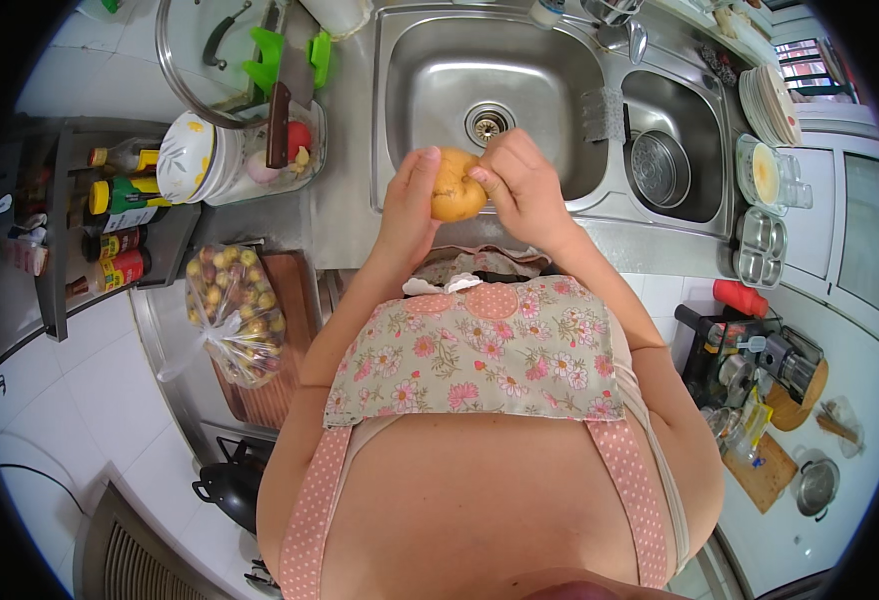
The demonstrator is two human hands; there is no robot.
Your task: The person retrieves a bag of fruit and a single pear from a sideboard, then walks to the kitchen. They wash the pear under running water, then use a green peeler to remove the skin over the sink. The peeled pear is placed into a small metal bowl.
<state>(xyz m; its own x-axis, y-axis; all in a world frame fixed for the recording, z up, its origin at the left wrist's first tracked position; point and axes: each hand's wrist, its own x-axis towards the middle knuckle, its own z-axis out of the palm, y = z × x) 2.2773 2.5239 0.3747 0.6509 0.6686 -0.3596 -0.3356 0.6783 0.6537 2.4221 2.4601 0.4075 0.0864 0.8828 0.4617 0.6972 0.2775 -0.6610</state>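
A yellow-brown potato (456, 187) is held up over the front rim of the stainless-steel sink (439, 82). My left hand (411, 191) grips its left side, with the thumb along the edge and the other fingers mostly hidden. Against the potato's right side press the curled fingers and thumb of my right hand (523, 184). Whether anything small sits inside that curled hand is hidden. Dark marks show on the potato's skin. Behind it is the drain (489, 123) of the large basin.
Left of the sink, a knife with a wooden handle (278, 124) lies across a glass dish (316, 161) with vegetables. A bag of small round fruit (237, 307) rests on a wooden board (289, 281). The smaller basin holds a round metal pan (661, 169); plates (768, 105) stand at right.
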